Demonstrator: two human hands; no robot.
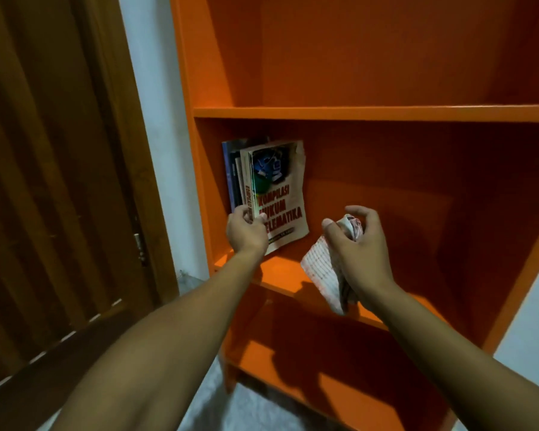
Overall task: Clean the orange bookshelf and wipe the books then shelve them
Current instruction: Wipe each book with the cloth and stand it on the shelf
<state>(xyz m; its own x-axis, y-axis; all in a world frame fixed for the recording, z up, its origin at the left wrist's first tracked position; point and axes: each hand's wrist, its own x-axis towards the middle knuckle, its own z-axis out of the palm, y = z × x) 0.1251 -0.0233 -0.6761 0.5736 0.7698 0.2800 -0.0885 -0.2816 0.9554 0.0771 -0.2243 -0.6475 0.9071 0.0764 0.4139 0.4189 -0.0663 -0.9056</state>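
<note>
Orange bookshelf [355, 113] fills frame; brown door [53, 181] at 9 o'clock, white wall btwn. Book [280, 188] w/ red title stands upright at shelf's 9 o'clock end, leaning on other books [232, 172], cover facing out. Left hand [246, 231] pinches its spine. Right hand [355, 241] grips checked cloth [322, 275], forefinger raised.

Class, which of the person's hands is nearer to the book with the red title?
Left. The left hand grips the book at its lower spine; the right hand, holding the cloth, is apart, to its right.
</note>
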